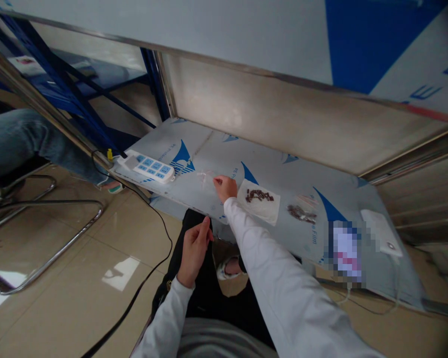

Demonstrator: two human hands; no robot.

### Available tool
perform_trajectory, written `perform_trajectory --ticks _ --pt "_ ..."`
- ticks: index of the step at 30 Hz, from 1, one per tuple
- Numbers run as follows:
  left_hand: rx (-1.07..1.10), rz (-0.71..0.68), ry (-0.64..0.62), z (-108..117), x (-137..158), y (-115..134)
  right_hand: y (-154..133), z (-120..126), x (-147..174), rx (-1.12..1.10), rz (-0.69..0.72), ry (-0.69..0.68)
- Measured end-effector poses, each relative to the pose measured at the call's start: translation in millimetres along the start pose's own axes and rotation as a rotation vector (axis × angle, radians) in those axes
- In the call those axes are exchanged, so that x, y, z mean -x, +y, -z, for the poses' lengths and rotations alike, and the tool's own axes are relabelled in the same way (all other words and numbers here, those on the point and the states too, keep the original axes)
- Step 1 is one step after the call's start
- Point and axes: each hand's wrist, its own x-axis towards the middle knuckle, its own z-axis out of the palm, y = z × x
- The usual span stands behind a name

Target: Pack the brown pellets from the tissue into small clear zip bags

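My right hand [227, 189] reaches over the shelf with its fingertips pinched together; whatever is between them is too small to make out. Its fingertips are at the edge of a clear plastic bag [206, 181] lying flat. Just right of that hand, small dark brown pieces [259, 196] lie loose on a square white paper sheet [267, 214]. Farther right is another clear bag with dark brown pieces [301, 214] inside. My left hand [194, 249] hovers above my lap, in front of the shelf edge, fingers curled and thumb against them. Its inner side is hidden.
A white power strip [153, 168] sits at the shelf's left end. A blurred-out phone [345, 252] and a white device [383, 232] with cables lie at the right. An upper panel [224, 35] overhangs the shelf. Another person's leg [41, 139] and a chair frame [59, 253] are at left.
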Motion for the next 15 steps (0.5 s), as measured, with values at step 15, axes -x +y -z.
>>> perform_trajectory --ticks 15 --pt "0.025 0.051 -0.012 -2 -1 -2 12 -7 -21 -0.125 -0.196 0.087"
